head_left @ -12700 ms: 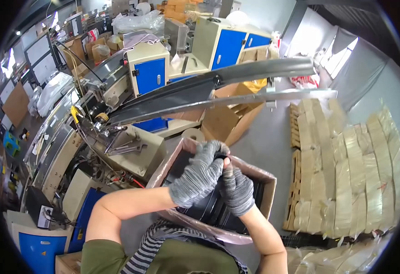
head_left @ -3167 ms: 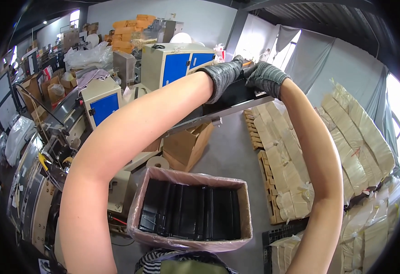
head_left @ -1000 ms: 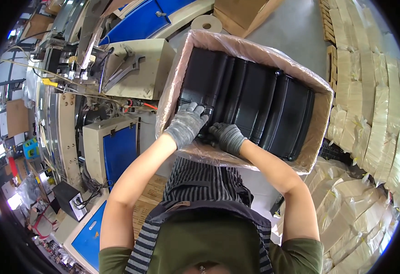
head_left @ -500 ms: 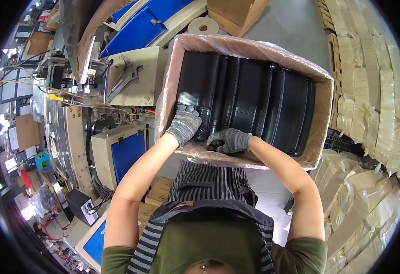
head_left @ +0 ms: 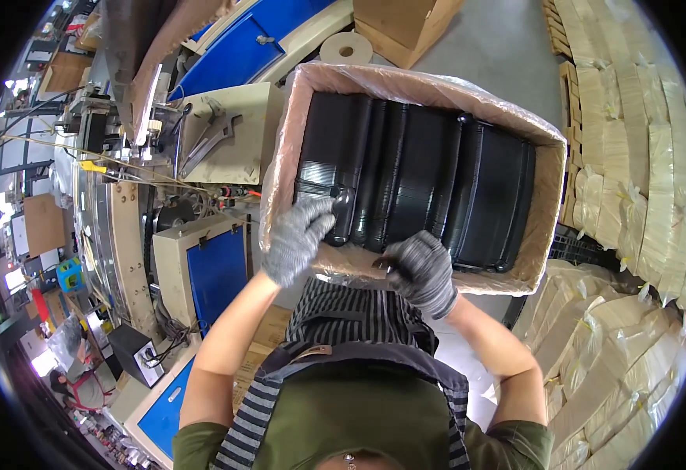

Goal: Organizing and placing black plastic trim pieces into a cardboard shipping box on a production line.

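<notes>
Lower centre of the frame: your torso, olive top over a striped apron; both bare forearms rise from it toward the middle.

Mid-frame: your left hand, grey knit glove, lies on the near left rim of the cardboard box; its fingers are curled together over the end of a stack of black plastic trays, pressing on it; whether they truly grip it you cannot tell from here. Your right hand, darker grey glove, sits just right of the left one at the near wall of the box; fingers bent and closed down on the tray edge and the clear plastic liner there.

The trays stand on edge in rows, filling the box from left wall to right; box is in the upper centre, liner folded over its rim.

Left of the box: beige machine with blue panels, cables about it.

Upper edge: a roll of tape on the grey floor, a smaller brown carton beside it.

Right side, near to far: bagged pale stacks in rows.
</notes>
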`<control>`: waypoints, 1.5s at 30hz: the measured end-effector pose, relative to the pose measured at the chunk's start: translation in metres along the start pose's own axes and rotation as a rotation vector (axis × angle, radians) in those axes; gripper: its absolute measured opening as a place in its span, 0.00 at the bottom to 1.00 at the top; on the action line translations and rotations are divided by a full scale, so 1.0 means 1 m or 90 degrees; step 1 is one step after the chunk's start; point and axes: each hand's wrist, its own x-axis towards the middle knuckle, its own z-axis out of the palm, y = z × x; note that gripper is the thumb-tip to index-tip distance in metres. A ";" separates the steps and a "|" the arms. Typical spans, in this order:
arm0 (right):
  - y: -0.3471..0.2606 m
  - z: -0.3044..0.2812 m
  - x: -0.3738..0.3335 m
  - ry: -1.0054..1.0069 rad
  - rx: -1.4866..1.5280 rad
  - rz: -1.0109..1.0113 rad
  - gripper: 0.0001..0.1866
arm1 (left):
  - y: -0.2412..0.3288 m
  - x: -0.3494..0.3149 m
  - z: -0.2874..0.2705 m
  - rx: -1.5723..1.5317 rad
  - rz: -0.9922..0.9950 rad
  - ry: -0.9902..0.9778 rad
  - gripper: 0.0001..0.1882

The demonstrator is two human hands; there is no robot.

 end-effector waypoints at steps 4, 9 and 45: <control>-0.031 0.018 0.016 0.243 0.490 0.488 0.14 | 0.031 -0.039 0.027 -0.026 0.079 -0.017 0.15; -0.059 0.053 0.029 0.435 0.548 0.414 0.18 | 0.051 -0.065 0.052 0.006 0.107 0.035 0.15; -0.035 -0.024 0.035 -0.367 0.514 0.114 0.29 | 0.054 -0.110 0.046 -0.501 -0.094 -0.290 0.10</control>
